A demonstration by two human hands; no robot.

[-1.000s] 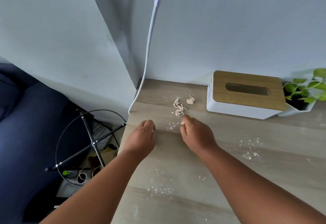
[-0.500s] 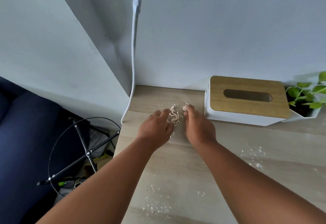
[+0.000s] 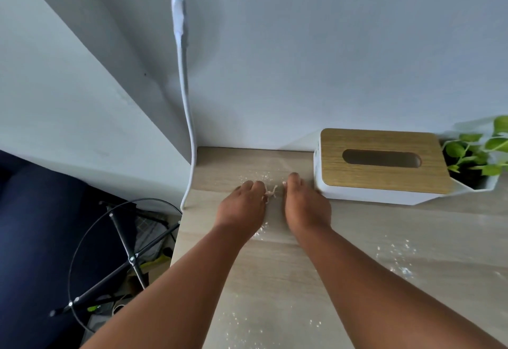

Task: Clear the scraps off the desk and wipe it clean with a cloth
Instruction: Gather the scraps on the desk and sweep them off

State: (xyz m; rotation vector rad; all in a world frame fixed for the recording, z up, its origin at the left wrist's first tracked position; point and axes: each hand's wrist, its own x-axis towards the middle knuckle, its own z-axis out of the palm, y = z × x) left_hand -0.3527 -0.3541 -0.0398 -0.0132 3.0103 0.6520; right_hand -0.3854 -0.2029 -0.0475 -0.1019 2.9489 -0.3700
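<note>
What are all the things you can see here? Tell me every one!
desk: one, light wood, under everything
scraps: small clump, pinkish, between the hands
crumbs: many, white, scattered over the desk
tissue box: one, white with wooden lid, back right
plant: one, green in a white pot, far right
cable: one, white, hanging down the wall
wire frame: one, black, on the floor left of the desk
left hand: one, beside the scraps
right hand: one, beside the scraps
</note>
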